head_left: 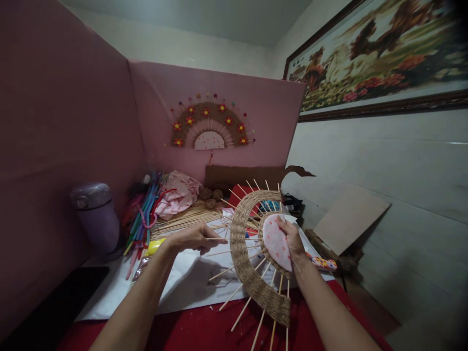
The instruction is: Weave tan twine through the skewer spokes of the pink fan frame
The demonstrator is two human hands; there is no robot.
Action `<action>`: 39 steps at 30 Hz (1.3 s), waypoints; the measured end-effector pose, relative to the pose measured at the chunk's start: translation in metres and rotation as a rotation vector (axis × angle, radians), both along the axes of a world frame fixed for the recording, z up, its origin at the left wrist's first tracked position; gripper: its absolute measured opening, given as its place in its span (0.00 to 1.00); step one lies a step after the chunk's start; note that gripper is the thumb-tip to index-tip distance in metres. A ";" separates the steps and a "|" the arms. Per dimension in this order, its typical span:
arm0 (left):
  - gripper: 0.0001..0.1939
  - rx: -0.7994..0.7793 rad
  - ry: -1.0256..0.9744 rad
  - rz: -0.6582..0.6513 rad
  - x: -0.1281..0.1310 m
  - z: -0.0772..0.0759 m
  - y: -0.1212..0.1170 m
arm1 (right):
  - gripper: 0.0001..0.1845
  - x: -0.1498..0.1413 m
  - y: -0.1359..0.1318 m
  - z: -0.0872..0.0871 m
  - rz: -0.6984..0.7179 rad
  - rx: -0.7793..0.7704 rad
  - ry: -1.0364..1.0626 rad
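My right hand [294, 239] grips a half-round woven fan at its pink dotted cloth centre [274, 239], thumb on the cloth. The fan stands tilted on its side, its curve facing left. A wide band of braided twine [239, 243] runs across thin wooden sticks [228, 274] that spread outward past it. My left hand [197, 239] is at the band's left edge, index finger stretched along one stick and the other fingers curled. That stick's end lies across the finger; no grip on it shows.
A finished fan with flowers [210, 109] hangs on the pink panel. Behind my left hand lie bundled sticks [186, 217], twine balls [210, 195], pink dotted cloth [179, 190] and coloured pipe cleaners [146, 214]. A purple flask [97, 219] stands left; a board [351, 222] leans right.
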State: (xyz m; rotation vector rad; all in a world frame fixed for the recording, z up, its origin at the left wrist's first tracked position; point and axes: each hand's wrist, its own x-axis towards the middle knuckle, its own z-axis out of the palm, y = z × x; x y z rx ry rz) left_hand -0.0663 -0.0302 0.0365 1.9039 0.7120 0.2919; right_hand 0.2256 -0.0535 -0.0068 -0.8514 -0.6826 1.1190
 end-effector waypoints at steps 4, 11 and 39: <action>0.19 -0.019 -0.017 -0.015 0.001 -0.004 0.002 | 0.17 -0.001 -0.001 0.002 0.006 -0.008 0.006; 0.17 -0.047 -0.015 0.022 0.000 -0.008 0.005 | 0.17 -0.004 -0.004 0.005 0.008 -0.009 0.002; 0.15 -0.113 -0.030 0.168 0.007 -0.019 0.008 | 0.20 -0.003 -0.001 0.001 0.021 -0.009 -0.039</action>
